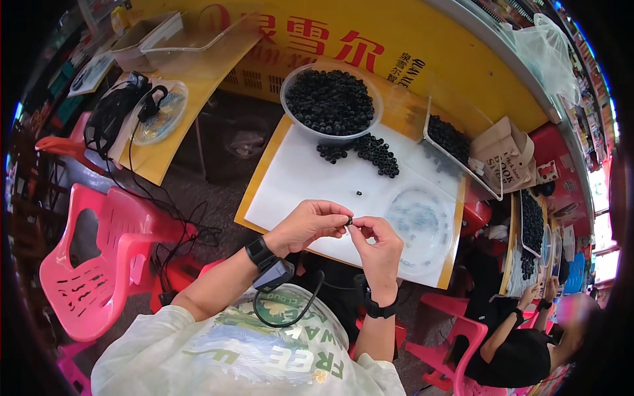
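My left hand (309, 224) and my right hand (378, 243) meet fingertip to fingertip over the front of a white sheet (310, 188). Between the fingertips sits one small black ring part (350, 221), pinched from both sides. A single loose black part (358, 194) lies on the sheet just beyond the hands. Farther back, a clear bowl (330, 102) is heaped with the same black parts, and a spilled pile of them (371, 153) lies in front of it. Both wrists wear black bands.
A clear round lid (420, 224) rests on the sheet at right. A clear tray of black parts (449, 137) and brown paper bags (505, 152) stand behind it. Pink plastic chairs (99, 264) are at left. Another person (522, 350) sits at lower right.
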`<state>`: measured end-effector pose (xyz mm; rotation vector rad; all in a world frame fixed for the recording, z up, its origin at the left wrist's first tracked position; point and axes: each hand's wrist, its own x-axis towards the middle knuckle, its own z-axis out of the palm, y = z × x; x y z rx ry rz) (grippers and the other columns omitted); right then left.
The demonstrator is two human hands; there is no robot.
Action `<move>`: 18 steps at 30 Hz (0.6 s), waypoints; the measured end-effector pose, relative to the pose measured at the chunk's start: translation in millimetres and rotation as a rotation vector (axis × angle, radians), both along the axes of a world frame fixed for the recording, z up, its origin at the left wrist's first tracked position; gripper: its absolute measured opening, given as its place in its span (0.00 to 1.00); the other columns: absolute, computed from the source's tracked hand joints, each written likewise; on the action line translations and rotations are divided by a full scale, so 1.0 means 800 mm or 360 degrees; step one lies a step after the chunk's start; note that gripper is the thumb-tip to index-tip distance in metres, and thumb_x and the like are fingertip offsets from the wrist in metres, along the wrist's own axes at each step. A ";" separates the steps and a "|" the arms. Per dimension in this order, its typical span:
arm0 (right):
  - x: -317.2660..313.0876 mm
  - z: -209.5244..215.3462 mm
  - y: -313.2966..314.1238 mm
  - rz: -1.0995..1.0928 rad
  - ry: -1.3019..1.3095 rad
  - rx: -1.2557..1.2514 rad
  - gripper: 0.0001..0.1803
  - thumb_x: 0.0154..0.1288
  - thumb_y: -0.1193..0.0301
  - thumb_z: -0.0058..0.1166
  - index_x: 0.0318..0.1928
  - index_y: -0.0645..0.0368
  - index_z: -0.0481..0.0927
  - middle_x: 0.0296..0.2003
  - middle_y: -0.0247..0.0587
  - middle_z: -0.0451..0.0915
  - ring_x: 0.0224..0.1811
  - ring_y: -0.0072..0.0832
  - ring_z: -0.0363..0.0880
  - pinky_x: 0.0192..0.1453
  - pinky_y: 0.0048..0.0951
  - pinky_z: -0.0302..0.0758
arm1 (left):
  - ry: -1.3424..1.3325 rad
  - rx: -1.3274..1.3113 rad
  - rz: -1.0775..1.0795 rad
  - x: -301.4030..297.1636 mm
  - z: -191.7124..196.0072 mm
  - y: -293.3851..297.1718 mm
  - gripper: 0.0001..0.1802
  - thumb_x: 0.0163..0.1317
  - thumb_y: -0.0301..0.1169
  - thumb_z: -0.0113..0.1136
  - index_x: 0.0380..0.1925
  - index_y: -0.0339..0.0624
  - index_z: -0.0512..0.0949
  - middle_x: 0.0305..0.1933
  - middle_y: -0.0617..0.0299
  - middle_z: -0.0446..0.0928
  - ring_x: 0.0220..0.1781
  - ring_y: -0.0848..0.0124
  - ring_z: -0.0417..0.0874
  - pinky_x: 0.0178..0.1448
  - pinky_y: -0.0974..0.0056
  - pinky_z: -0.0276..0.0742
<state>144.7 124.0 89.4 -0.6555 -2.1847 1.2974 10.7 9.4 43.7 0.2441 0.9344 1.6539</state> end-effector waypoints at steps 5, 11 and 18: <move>-0.004 -0.003 -0.002 0.0093 -0.0156 -0.0023 0.07 0.56 0.78 0.66 0.35 0.64 0.83 0.31 0.39 0.84 0.28 0.22 0.79 0.35 0.23 0.76 | 0.0117 -0.0048 -0.0002 -0.008 -0.007 -0.011 0.13 0.65 0.28 0.65 0.47 0.34 0.82 0.38 0.59 0.83 0.37 0.75 0.83 0.46 0.69 0.83; -0.005 -0.008 -0.006 0.0138 -0.0210 -0.0030 0.07 0.56 0.77 0.68 0.34 0.65 0.83 0.29 0.39 0.84 0.27 0.22 0.80 0.34 0.23 0.75 | 0.0077 -0.0070 -0.0007 -0.008 -0.017 -0.017 0.12 0.65 0.26 0.63 0.47 0.32 0.82 0.38 0.57 0.83 0.37 0.73 0.83 0.44 0.70 0.83; -0.013 -0.020 0.002 0.0258 -0.0273 -0.0385 0.10 0.58 0.76 0.67 0.39 0.64 0.81 0.26 0.32 0.80 0.28 0.15 0.75 0.34 0.20 0.73 | -0.0104 -0.0047 -0.0188 -0.019 -0.030 -0.026 0.11 0.67 0.26 0.61 0.47 0.32 0.82 0.37 0.59 0.83 0.35 0.75 0.82 0.43 0.71 0.81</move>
